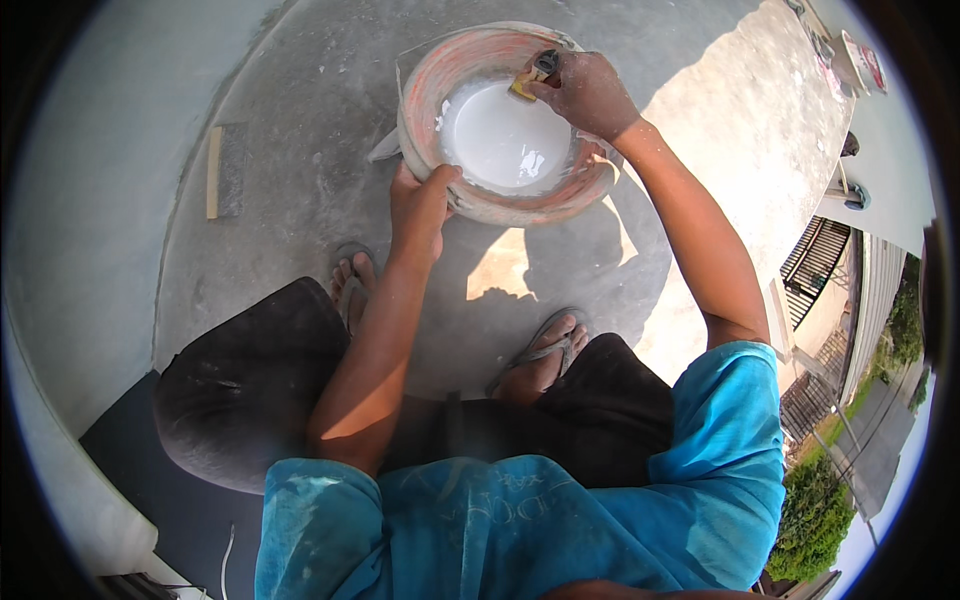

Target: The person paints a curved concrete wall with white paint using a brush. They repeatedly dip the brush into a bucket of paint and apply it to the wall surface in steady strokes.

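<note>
We looked down on a grey concrete floor (300, 90), with a pale wall (90, 200) to the left of the bucket and sunlight falling on the floor to its right. The round bucket (422, 110) was in front of the person, beyond two sandalled feet; its inner wall was streaked orange-red and smeared with grey-white residue. Inside we saw a smooth pool of white liquid (505, 130), with a few glossy patches on its surface. Our left hand (420, 205) gripped the bucket's near-left rim, thumb over the edge. Our right hand (590, 95) was closed around a small black-and-yellow tool (524, 84) against the bucket's far inner side, just above the liquid; we could not tell its exact kind. Left of the bucket lay a grey board (228, 170) with a pale wooden edge. Well to the bucket's right stood a dark barred gate (815, 265) and greenery (815, 515).
</note>
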`<state>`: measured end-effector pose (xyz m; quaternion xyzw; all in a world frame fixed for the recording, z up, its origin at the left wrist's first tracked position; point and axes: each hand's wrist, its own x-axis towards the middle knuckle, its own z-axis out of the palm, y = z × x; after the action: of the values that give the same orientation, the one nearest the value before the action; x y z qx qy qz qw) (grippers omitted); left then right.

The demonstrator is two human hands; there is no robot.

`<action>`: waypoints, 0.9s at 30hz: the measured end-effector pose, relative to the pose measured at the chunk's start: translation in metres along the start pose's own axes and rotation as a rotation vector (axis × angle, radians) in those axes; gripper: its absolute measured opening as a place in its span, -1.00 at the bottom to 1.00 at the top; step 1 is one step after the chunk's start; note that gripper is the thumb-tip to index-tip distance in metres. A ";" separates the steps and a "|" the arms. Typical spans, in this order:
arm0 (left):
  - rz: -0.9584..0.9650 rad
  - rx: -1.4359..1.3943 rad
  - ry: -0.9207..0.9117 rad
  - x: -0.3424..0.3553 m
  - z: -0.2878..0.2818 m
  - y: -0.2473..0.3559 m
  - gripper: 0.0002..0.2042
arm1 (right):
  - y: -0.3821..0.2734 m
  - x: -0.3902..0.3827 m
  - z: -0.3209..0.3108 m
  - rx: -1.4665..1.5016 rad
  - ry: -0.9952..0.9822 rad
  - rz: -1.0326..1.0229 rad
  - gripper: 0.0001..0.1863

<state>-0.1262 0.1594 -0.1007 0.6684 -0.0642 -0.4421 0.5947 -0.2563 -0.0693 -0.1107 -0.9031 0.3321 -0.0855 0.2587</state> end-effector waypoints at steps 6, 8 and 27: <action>-0.074 0.011 0.074 0.003 0.003 0.006 -0.55 | 0.010 -0.014 -0.039 0.733 0.043 0.157 -0.66; -0.086 0.004 0.107 0.007 0.003 0.006 -0.54 | 0.002 -0.024 -0.043 1.015 0.092 0.278 -0.61; -0.105 0.035 0.099 0.016 0.008 -0.012 -0.38 | -0.019 -0.065 -0.059 1.799 0.137 0.647 -0.70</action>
<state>-0.1270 0.1472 -0.1180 0.7023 -0.0075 -0.4379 0.5612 -0.3142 -0.0393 -0.0491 -0.2236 0.3897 -0.2855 0.8465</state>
